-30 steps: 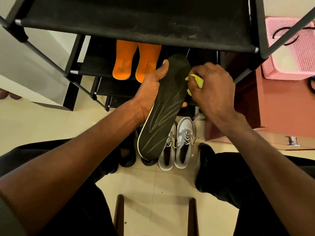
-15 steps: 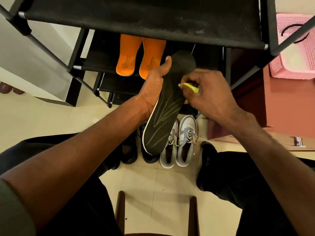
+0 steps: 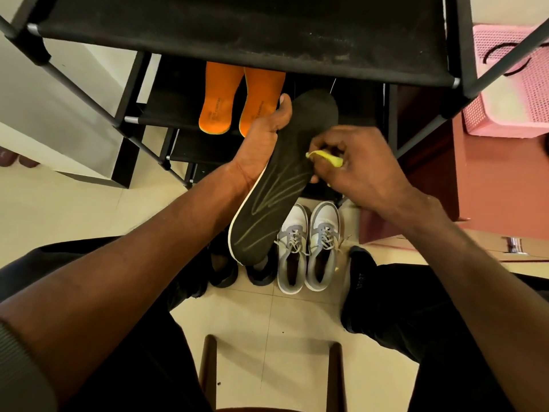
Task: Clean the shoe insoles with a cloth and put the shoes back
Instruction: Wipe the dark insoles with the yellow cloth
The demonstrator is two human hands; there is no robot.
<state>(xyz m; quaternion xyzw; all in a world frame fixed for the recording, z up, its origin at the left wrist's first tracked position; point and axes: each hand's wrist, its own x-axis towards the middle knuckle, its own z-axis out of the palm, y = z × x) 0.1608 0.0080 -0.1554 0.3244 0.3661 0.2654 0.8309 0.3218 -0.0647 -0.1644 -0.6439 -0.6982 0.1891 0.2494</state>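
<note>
Two hands share the work: our left hand [image 3: 261, 144] grips the black insole [image 3: 279, 185] along its upper edge, thumb on top, tilting it between both hands above the grey shoes [image 3: 309, 248]. Our right hand [image 3: 356, 165] pinches a yellow cloth [image 3: 325, 157] against the insole's middle. We judge the insole light and bendy, best held at the edge near the toe so it stays braced against rubbing.

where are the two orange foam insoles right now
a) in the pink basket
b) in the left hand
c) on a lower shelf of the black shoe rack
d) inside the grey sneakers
c: the two orange foam insoles lie side by side on a lower shelf of the black shoe rack.
</note>
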